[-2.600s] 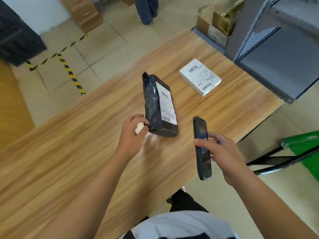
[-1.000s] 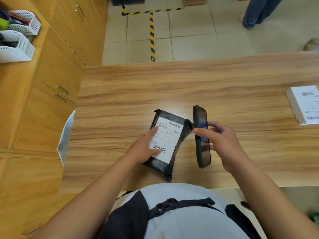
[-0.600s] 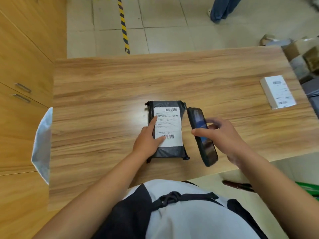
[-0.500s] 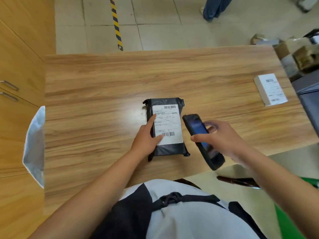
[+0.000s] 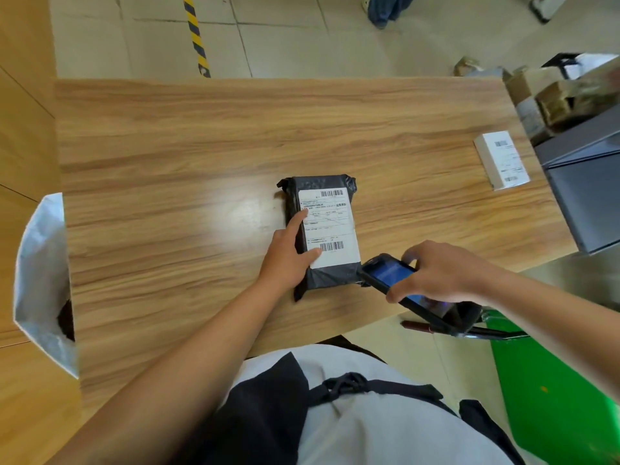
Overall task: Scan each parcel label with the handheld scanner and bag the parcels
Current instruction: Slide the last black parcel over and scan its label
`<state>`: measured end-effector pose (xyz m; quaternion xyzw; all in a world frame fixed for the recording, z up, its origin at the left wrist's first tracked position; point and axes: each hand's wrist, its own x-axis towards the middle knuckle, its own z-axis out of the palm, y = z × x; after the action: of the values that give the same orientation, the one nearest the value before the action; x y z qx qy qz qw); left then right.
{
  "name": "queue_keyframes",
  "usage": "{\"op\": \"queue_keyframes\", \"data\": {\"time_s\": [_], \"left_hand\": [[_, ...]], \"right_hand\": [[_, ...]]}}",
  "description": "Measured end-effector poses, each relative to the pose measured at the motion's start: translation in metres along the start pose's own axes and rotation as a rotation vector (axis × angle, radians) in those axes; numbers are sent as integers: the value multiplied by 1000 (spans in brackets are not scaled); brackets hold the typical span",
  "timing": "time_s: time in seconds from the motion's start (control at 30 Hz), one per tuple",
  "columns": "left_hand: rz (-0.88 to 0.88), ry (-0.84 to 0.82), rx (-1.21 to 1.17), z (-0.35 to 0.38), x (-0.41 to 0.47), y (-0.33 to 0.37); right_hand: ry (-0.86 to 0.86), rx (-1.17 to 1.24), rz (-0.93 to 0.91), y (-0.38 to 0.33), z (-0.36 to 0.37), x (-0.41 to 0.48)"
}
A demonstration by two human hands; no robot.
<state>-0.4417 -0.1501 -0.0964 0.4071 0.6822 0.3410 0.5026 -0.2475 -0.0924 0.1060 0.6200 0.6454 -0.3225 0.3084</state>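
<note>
currently the left hand (image 5: 285, 260), uncurled, pins the black plastic-wrapped parcel (image 5: 322, 229); the right hand (image 5: 446, 273) grips the black handheld scanner (image 5: 385, 275) just beside it. likely mid-scan: bagging, and the white labelled box (image 5: 502, 159) beyond the right hand, remain.

Wood-grain table (image 5: 201, 146), black labelled parcel (image 5: 330, 223) near its front edge, white box (image 5: 501, 161), seemingly labelled, far right.

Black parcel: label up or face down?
Label up. The black parcel lies flat on the table, its white label and both barcodes showing.
</note>
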Motion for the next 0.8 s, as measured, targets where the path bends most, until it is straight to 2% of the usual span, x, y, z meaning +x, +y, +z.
{"op": "queue_keyframes", "data": {"time_s": [0.47,0.57,0.67,0.8], "left_hand": [[-50,-28,18,-6,-2,10],[-67,-85,60,-15,0,13],[-76,-129,176,-31,3,19],[-135,18,472,-51,2,29]], "right_hand": [[10,-50,2,5,-1,-1],[-8,46,-23,15,-5,5],[-38,280,-54,27,-7,14],[-34,544,-94,36,-3,23]]}}
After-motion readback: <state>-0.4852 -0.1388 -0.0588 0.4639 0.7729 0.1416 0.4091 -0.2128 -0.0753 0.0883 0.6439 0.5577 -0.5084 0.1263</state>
